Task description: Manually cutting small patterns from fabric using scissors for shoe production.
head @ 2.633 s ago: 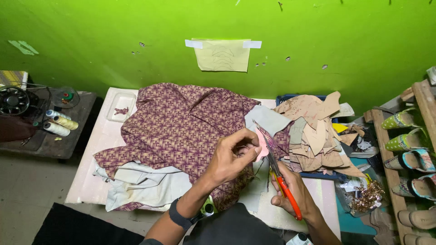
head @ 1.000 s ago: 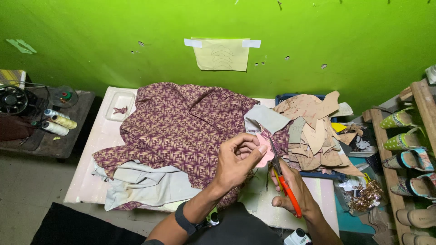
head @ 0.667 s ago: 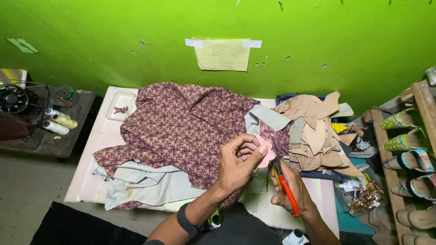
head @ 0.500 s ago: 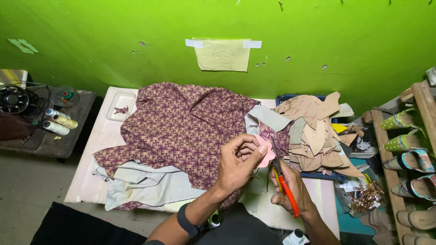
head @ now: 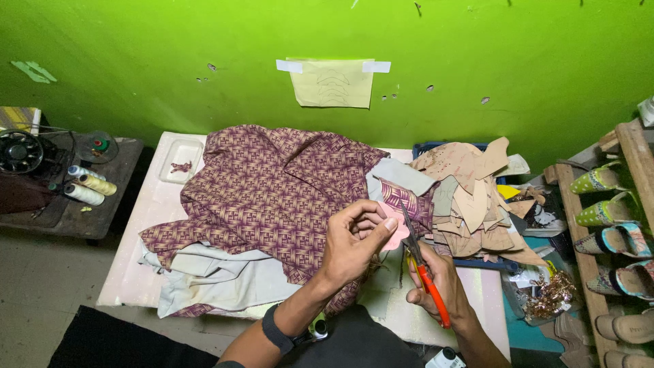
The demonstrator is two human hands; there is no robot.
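Turning slightly since before: pink cut-out [head: 395, 235] pinched by left hand [head: 354, 242]; orange-handled scissors [head: 426, 276] gripped by right hand [head: 436, 289], blades now at its edge.

Camera: one only, worn on my head.
Facing: down and forward over the white table [head: 136, 272], toward the green wall [head: 477, 54] at 12 o'clock.
Nearness: my left hand [head: 353, 240] and right hand [head: 436, 286] sit close, at 6 o'clock.
Edges: sewing machine [head: 20, 151] at 9 o'clock, shoe rack [head: 630, 177] at 3 o'clock.
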